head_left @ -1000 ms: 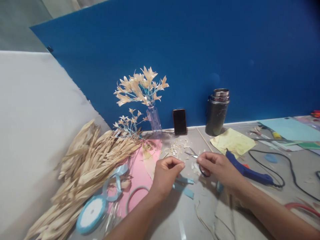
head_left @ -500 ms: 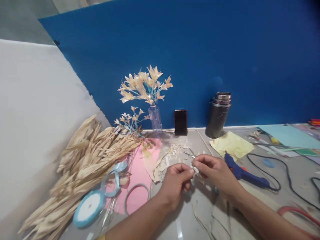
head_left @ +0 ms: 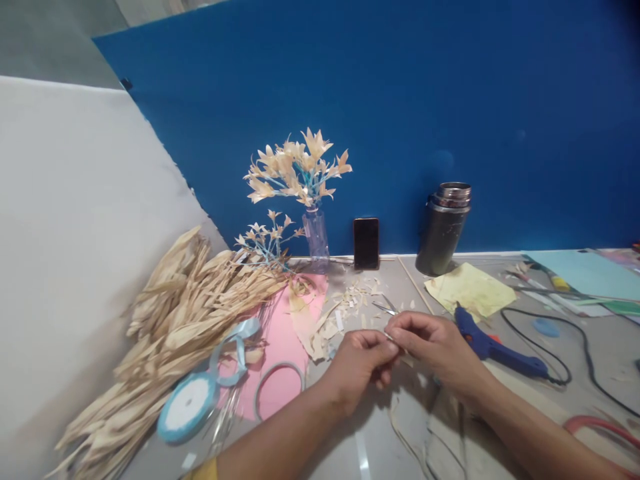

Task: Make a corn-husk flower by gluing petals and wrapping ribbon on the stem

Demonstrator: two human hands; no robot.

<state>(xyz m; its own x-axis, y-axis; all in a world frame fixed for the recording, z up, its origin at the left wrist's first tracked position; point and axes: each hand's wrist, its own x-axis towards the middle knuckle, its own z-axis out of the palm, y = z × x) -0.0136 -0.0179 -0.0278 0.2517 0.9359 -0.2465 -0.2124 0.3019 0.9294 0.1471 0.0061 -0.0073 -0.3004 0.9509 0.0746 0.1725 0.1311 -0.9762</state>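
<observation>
I count two bare hands on my feed, meeting over the grey table [head_left: 370, 437]. The left hand [head_left: 361, 363] has thumb and forefinger pinched together on one tiny pale sliver [head_left: 389, 337], too small for me to name its material. The right hand [head_left: 429, 340] is curled almost closed, its fingertips up against that same sliver; one pair of scissors [head_left: 385, 309] juts out past its fingers, slim metal blades parted, handles hidden from me.

Beyond them lie many curled, papery scraps [head_left: 357, 291]. To the left I have one heap of dry, ribbed corn husks [head_left: 200, 313], one pink sheet [head_left: 277, 327] with one thin round ring [head_left: 281, 364] on it, and one spool [head_left: 187, 407] of glossy light-blue ribbon [head_left: 241, 353].

I see two bunches of pointed, husk-like flowers: a larger bunch [head_left: 300, 167] upright in one clear bottle [head_left: 315, 240], a smaller bunch [head_left: 270, 240] beside it. Further right: one upright phone [head_left: 366, 244], one scuffed cylindrical flask [head_left: 443, 230], one creased yellow paper [head_left: 473, 290] and one blue plastic glue gun [head_left: 500, 350].
</observation>
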